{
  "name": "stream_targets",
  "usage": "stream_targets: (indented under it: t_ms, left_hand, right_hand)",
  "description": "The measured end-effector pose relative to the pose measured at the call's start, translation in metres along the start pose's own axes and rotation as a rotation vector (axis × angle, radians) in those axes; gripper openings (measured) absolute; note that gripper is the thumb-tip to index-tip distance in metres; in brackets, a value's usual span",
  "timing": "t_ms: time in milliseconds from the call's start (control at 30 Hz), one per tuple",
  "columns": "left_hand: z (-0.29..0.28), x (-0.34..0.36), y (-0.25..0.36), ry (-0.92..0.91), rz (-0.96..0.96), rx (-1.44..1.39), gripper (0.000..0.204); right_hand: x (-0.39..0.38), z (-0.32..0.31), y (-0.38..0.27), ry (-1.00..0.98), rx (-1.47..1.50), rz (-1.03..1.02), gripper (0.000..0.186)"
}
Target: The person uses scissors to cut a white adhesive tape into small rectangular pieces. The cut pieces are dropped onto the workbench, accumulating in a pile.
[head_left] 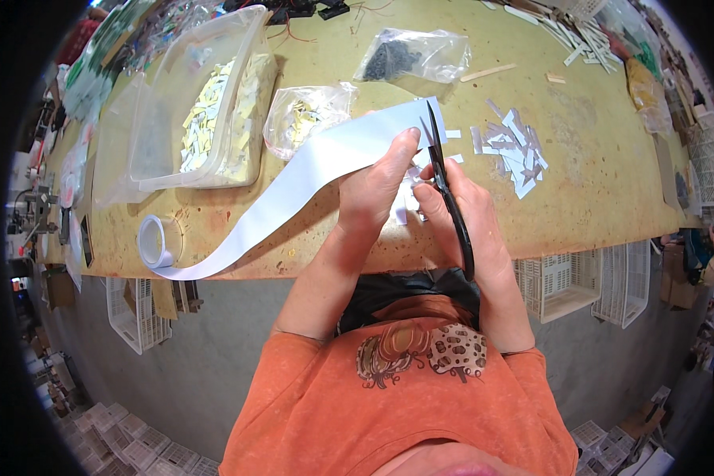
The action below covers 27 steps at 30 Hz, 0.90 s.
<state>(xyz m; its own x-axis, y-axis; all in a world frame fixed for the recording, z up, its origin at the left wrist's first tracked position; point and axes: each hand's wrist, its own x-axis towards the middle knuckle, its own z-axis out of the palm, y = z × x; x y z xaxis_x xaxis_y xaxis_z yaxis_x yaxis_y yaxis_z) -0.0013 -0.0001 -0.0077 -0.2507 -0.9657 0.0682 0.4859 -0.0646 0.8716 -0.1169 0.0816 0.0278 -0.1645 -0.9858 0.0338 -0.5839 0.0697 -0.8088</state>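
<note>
white roll (166, 259): at your left, near the table edge, likely so its white strip (293, 184) reaches you unkinked. left hand (379, 186): pinching the strip near its end, presumably steadying it. black scissors (454, 209): blades parted at that end, your right hand (482, 218) gripping the handles. pale pieces (520, 151): heaped apart, perhaps for elbow room.

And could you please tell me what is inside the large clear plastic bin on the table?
The bin holds many small pale yellow and white pieces; anything buried deep among them is covered and cannot be seen.
</note>
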Motion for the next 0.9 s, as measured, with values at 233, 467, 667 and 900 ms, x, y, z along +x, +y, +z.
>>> stream_targets:
  t_ms: [233,467,667,900]
  left_hand:
    - [-0.0002,-0.001,0.0009,-0.009,-0.02,-0.009,0.004]
    - [-0.0052,0.0004,-0.0036,-0.036,-0.062,-0.019,0.005]
    - [-0.0054,0.0006,-0.0039,-0.037,-0.042,-0.02,0.004]
    - [-0.0064,0.0013,-0.0045,-0.044,-0.031,0.006,0.004]
  right_hand:
    - [0.0003,0.0007,0.0025,0.006,0.01,-0.015,0.055]
    - [0.0015,0.0032,0.0083,0.023,-0.016,-0.018,0.057]
    - [0.0015,0.0036,0.008,0.06,-0.09,-0.046,0.057]
    - [0.0014,0.0051,0.0077,0.09,-0.101,-0.061,0.055]
